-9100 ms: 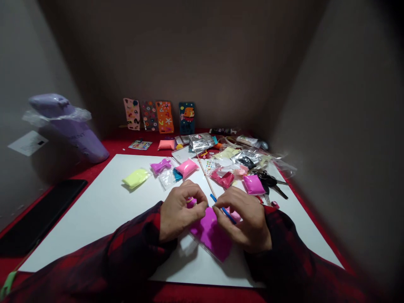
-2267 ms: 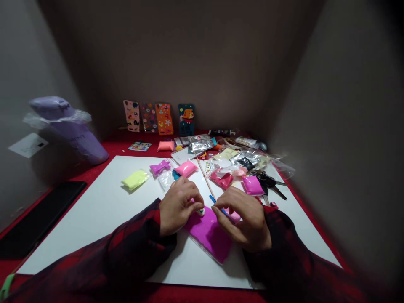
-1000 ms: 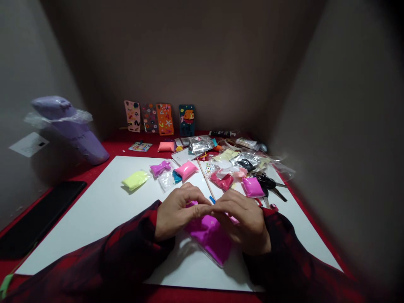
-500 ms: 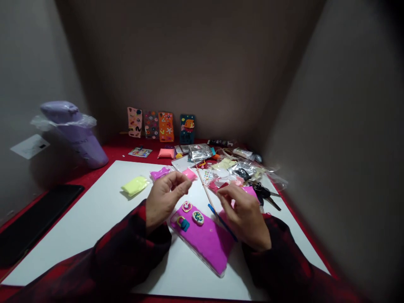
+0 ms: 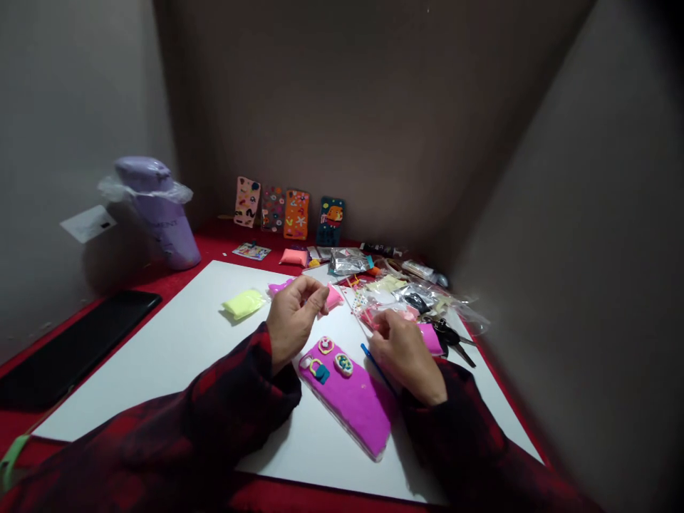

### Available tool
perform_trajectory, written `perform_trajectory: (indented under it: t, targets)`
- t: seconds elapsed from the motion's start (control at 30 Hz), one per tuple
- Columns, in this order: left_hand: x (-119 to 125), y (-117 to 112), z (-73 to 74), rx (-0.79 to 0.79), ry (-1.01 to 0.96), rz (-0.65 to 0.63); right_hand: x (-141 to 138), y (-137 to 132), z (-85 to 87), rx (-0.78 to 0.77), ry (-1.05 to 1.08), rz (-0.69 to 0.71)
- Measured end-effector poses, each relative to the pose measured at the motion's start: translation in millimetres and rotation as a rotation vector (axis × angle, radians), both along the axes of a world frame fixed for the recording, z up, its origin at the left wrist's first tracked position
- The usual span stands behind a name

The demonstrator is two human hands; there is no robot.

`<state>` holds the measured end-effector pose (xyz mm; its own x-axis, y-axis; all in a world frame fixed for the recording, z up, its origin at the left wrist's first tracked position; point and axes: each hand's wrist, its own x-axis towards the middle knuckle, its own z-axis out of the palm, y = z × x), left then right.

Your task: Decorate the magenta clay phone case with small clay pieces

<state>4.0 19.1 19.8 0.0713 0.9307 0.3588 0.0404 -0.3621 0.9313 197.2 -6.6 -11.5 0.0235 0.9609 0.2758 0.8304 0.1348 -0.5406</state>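
Observation:
My left hand (image 5: 297, 318) is raised above the white board, thumb and fingers pinched together; whatever is between them is hidden or too small to make out. To its right, my right hand (image 5: 407, 355) is also closed in a pinch, its fingertips turned toward the left hand. I cannot make out what it holds. Below and between them lies a phone case (image 5: 350, 399) covered in magenta clay, with several small coloured clay shapes near its upper end. A blue tool (image 5: 374, 362) lies by its right edge, partly behind my right hand. A thin stick (image 5: 357, 313) runs near the right fingertips.
A yellow clay packet (image 5: 243, 304) lies on the white board (image 5: 182, 356). Bags and scissors (image 5: 454, 335) clutter the right. Decorated phone cases (image 5: 296, 214) lean on the back wall. A purple tumbler (image 5: 168, 221) and a black phone-like slab (image 5: 90, 342) are left.
The view has shifted, so the scene sits slightly further right. Both hands stay pinched above the case, and my right hand has come a little nearer to the left.

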Motion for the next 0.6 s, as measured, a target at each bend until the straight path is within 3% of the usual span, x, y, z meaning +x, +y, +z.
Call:
perform_trajectory:
  t: [0.1,0.23,0.3,0.47,0.6]
  targets:
    - [1.3,1.8,-0.5,-0.035,-0.109,0.0,9.5,-3.4,8.1,-0.012,0.15,0.069]
    - [3.8,-1.3,2.3,-0.148,-0.174,-0.06,9.0,-11.8,14.9,-0.154,0.714,0.27]
    - [4.5,-3.9,3.9,-0.234,-0.157,-0.126,5.3,-17.1,15.6,-0.24,0.864,0.352]
    - [4.3,-7.2,5.2,-0.454,-0.221,-0.268,-1.7,-27.6,11.3,-0.32,0.863,0.472]
    - [1.4,-5.0,2.8,-0.467,-0.254,-0.207,-0.6,-28.5,4.3,-0.278,0.82,0.493]
